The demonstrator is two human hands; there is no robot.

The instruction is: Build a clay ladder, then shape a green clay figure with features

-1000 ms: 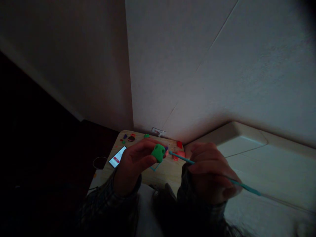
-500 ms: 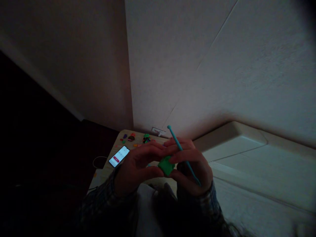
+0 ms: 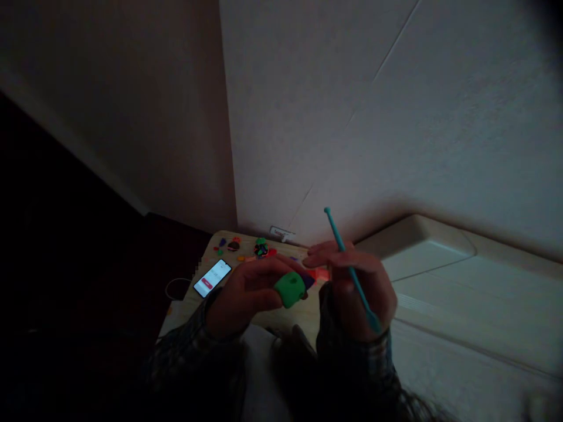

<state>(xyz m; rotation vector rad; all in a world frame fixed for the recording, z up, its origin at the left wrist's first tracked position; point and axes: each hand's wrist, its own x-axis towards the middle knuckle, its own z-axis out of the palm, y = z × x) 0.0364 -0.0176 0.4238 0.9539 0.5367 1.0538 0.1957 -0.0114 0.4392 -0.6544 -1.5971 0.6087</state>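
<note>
A green lump of modelling clay (image 3: 290, 289) with dark hollows in its surface sits between the thumb and fingers of my left hand (image 3: 246, 293). Against its right side is a purple pointed piece (image 3: 308, 280). My right hand (image 3: 363, 287) is apart from the clay, a little to its right. It grips a teal modelling tool (image 3: 347, 258), tilted, with a small knob at the upper end and a broader lower end. How the right fingers close around the tool is partly hidden.
A phone with a lit screen (image 3: 213, 278) lies on the wooden table (image 3: 193, 305). Behind it are several small coloured clay pieces (image 3: 261, 248) and a red-orange piece (image 3: 320, 274). The wall (image 3: 308, 117) rises at the back; a pale rounded panel (image 3: 440, 275) stands to the right.
My right hand has come away from the green clay and moved right with the teal tool. The green clay has turned, and the purple piece now shows beside it.
</note>
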